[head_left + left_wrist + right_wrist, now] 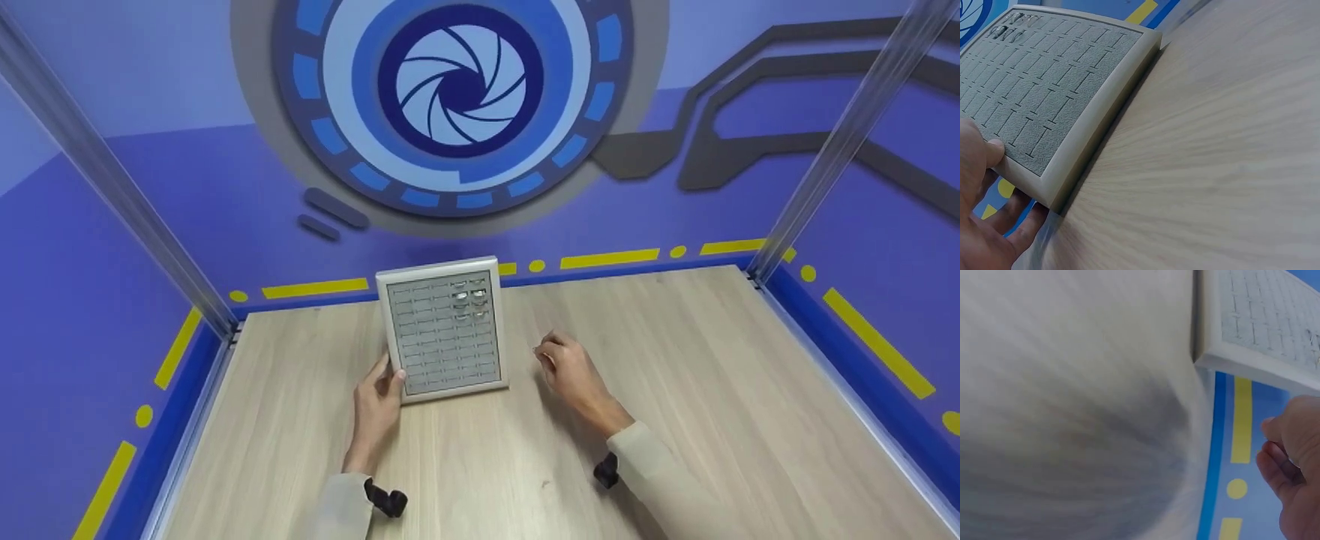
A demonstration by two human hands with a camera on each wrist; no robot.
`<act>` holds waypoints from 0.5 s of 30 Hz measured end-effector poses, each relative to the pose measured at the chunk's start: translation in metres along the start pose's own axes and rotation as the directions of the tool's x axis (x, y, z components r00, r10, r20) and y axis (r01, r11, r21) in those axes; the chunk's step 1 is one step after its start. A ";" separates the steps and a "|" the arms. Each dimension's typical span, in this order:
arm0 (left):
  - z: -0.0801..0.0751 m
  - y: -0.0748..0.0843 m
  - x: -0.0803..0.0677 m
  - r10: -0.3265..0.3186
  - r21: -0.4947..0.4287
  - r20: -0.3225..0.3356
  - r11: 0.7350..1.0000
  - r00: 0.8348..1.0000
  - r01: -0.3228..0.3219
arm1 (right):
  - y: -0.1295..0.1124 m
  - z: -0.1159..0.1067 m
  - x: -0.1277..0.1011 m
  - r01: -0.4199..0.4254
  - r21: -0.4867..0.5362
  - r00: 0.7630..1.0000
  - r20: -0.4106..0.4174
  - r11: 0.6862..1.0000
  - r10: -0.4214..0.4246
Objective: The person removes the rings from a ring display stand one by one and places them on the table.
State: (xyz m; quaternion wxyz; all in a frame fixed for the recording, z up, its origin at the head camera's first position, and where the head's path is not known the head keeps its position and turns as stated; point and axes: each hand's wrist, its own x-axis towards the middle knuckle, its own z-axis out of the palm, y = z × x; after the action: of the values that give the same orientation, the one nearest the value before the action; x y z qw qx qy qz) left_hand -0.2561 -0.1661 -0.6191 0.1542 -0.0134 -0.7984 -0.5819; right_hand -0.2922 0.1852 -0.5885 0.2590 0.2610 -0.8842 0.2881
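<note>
A framed ring display tray (442, 352) with a grey slotted pad stands tilted up on the table, its lower edge on the wood. Several shiny silver rings (470, 297) sit in the slots near its upper right corner. My left hand (377, 405) grips the tray's lower left, thumb over the front of the frame and fingers behind it. Apart from the tray, to its right, my right hand (574, 375) hovers with bent fingers, thumb and fingertips close together. Whether something small is between those fingertips cannot be made out, even in the right wrist view.
The light wood table (675, 375) extends around the tray on both sides. Behind it rises a blue printed wall (315, 255) with yellow dashes. Metal posts (847, 142) stand at the far corners, and a dark strap mount (386, 499) is on the left wrist.
</note>
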 end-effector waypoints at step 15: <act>0.000 0.003 -0.001 -0.060 0.029 0.018 0.998 0.998 0.059 | 0.015 0.009 -0.015 -0.113 -0.065 0.983 0.138 0.991 0.121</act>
State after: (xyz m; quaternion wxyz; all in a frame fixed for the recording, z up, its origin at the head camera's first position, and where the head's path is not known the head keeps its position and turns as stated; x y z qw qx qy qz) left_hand -0.2541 -0.1653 -0.6166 0.1293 0.0070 -0.8082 -0.5745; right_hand -0.2929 0.1944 -0.6093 0.1856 0.2206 -0.9221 0.2582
